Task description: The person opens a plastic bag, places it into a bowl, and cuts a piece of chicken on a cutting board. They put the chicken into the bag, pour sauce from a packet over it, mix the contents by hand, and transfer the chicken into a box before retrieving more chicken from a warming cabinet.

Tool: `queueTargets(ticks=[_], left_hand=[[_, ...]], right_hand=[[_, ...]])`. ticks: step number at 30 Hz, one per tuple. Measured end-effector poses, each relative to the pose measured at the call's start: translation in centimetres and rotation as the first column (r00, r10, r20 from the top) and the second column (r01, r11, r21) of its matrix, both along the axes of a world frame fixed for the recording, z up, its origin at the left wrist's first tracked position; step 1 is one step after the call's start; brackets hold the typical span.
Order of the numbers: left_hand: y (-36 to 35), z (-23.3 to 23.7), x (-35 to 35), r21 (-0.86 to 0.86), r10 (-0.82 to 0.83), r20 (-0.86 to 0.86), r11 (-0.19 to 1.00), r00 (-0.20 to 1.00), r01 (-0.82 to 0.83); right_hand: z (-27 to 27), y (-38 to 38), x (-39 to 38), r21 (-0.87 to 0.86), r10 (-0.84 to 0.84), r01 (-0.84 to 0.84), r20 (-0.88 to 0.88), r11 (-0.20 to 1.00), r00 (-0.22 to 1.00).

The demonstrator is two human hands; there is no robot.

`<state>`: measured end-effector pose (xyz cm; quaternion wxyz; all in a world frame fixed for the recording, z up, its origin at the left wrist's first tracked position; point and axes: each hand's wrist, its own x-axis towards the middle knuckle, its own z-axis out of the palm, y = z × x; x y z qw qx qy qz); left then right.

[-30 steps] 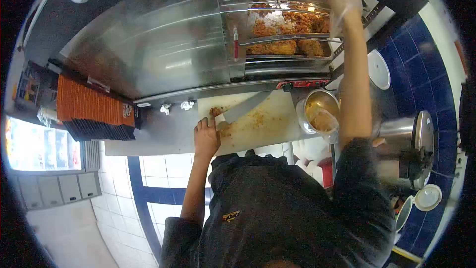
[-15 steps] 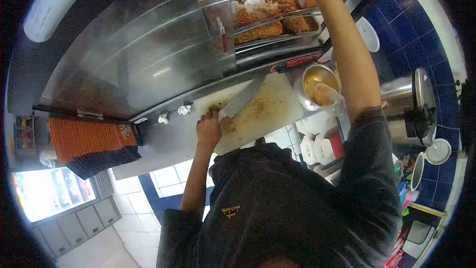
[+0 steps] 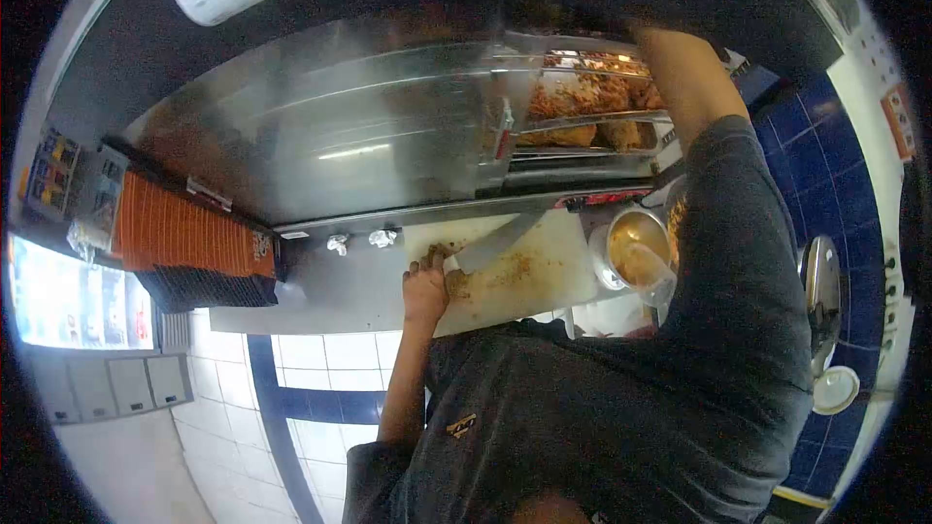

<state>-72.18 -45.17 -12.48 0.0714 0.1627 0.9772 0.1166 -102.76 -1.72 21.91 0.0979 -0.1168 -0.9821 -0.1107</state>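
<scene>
My left hand [image 3: 425, 293] is closed on the pale handle of a large knife [image 3: 500, 243], whose blade lies flat over a white cutting board [image 3: 563, 272] with brown crumbs. My right forearm [image 3: 689, 73] reaches up beside a display case with fried, breaded pieces [image 3: 621, 136] on its shelves. The right hand itself is lost in the dark beyond the case's upper edge, so what it holds is hidden.
A steel pot [image 3: 638, 245] with yellowish contents and a clear scoop stands right of the board. Two crumpled foil bits [image 3: 382, 238] lie on the steel counter [image 3: 320, 296]. Orange packaging [image 3: 184, 233] is stacked at the left; a lidded steel vessel [image 3: 823, 281] is at the right.
The view has shifted, so the counter and case sit differently in it. My right hand, earlier at the top of the case with something clear, has gone out of sight. The left stays on the knife.
</scene>
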Motion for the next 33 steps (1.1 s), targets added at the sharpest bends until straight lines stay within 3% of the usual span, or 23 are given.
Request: queueTargets(ticks=[11, 14, 18, 21, 23, 27, 29, 33], left_hand=[[-0.3, -1.7, -0.1, 0.090, -0.011, -0.167, 0.996, 0.986, 0.026], [-0.1, -0.5, -0.3, -0.009, -0.024, -0.042, 1.000, 0.999, 0.024], [0.0, 0.9, -0.8, 0.041, -0.084, -0.021, 0.996, 0.996, 0.085], [0.1, 1.5, -0.7, 0.024, -0.124, 0.145, 0.992, 0.982, 0.122], [-0.2, 0.4, 0.3, 0.218, -0.152, -0.094, 0.961, 0.984, 0.169], [-1.3, 1.1, 1.2, 0.358, -0.178, 0.129, 0.926, 0.976, 0.122], [-2.7, 0.9, 1.3, 0.422, -0.297, 0.311, 0.894, 0.903, 0.149], [-3.3, 2.9, 2.6, 0.528, -0.441, 0.420, 0.830, 0.793, 0.181]], right_hand=[[1.1, 1.3, 0.4, -0.044, -0.062, 0.059, -0.073, 0.997, 0.995], [1.2, 1.5, 1.3, -0.055, -0.080, 0.073, -0.128, 0.996, 0.989], [1.1, 1.1, 3.8, -0.085, -0.119, 0.104, -0.200, 0.991, 0.973], [0.9, 0.0, 5.8, -0.116, -0.133, 0.106, -0.257, 0.988, 0.957], [0.8, -1.3, 7.5, -0.156, -0.132, 0.089, -0.297, 0.984, 0.946], [1.0, -4.9, 12.3, -0.285, -0.154, 0.042, -0.383, 0.958, 0.911], [1.6, -7.1, 15.1, -0.371, -0.196, 0.026, -0.428, 0.928, 0.882], [2.2, -10.4, 20.5, -0.592, -0.334, -0.031, -0.497, 0.805, 0.801]])
